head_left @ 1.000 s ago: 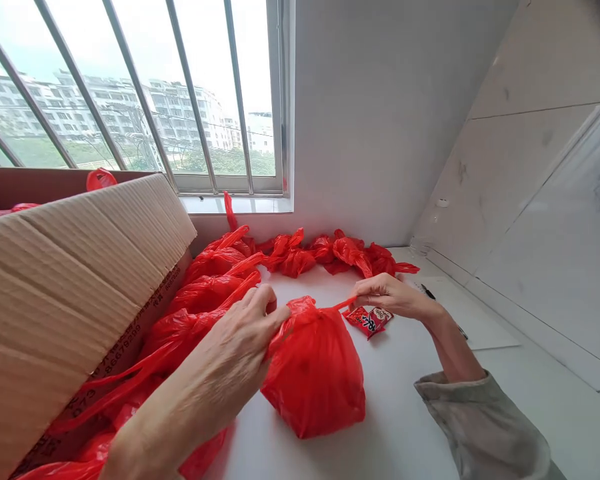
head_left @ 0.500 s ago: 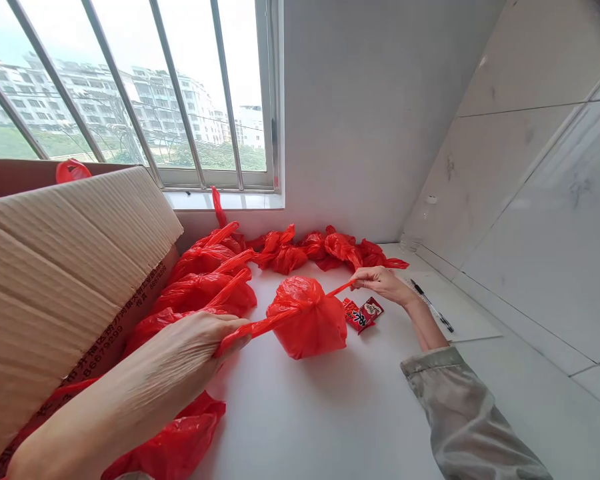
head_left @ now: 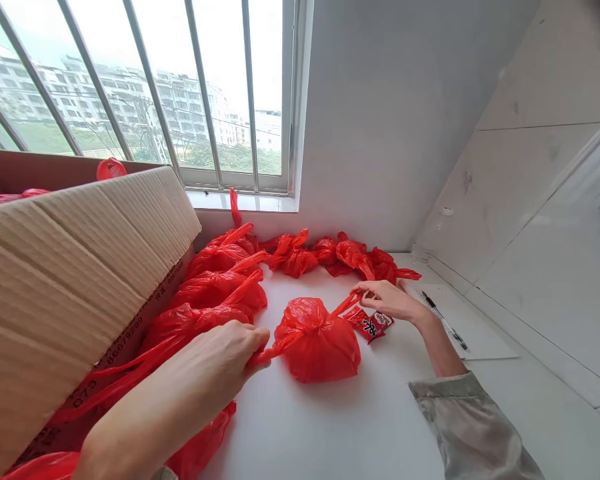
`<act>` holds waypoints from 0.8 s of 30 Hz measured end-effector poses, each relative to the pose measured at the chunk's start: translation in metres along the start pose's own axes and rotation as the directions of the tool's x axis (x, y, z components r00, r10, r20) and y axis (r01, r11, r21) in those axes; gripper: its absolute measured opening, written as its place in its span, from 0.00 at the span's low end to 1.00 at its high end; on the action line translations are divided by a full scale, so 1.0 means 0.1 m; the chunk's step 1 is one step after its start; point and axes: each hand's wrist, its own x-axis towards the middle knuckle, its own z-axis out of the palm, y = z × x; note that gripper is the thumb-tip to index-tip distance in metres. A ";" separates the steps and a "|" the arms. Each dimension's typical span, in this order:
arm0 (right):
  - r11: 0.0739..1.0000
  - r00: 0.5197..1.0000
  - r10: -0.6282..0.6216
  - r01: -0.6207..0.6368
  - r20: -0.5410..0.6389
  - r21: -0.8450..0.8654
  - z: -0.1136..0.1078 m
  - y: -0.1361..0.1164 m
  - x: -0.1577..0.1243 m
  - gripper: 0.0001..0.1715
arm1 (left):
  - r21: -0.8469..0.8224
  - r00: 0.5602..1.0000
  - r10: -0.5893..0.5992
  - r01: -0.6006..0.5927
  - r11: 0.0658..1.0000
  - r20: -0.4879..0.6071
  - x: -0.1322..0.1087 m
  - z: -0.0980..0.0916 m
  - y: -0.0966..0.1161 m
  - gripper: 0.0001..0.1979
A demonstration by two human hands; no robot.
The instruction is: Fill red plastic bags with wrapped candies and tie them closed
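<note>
A full red plastic bag (head_left: 321,350) rests on the white tabletop (head_left: 300,433), its neck drawn together in a knot. My left hand (head_left: 243,347) is closed round the handle on the bag's left side. On the other side, my right hand (head_left: 380,299) pinches the opposite handle between thumb and fingers. Both handles are stretched outward from the knot. Two small red packets (head_left: 367,325) lie just right of the bag, below my right hand.
An open cardboard box (head_left: 95,247) with red bags inside stands at the left. Several tied red bags (head_left: 225,290) line its side and the back wall. A pen (head_left: 445,320) lies on paper (head_left: 485,340) at the right. Beyond is a barred window.
Both handles now look shorter and more bunched, and the bag's neck is tighter. My left hand has come nearer the knot. The whole view has shifted slightly, and the bag sits flatter on the table.
</note>
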 end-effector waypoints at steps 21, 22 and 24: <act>0.917 0.899 -0.398 0.383 0.185 0.113 0.38 -1.03 -0.08 0.08 | 0.102 0.968 -0.200 0.185 0.977 0.152 0.24 0.19 0.68 0.23; 0.907 0.883 -0.419 0.394 0.213 0.149 0.33 -1.04 -0.02 0.07 | 0.075 0.956 -0.238 0.229 0.971 0.169 0.30 0.18 0.66 0.19; 0.895 0.870 -0.442 0.412 0.219 0.170 0.25 -1.05 0.20 0.08 | 0.046 0.945 -0.270 0.266 0.963 0.183 0.37 0.19 0.62 0.16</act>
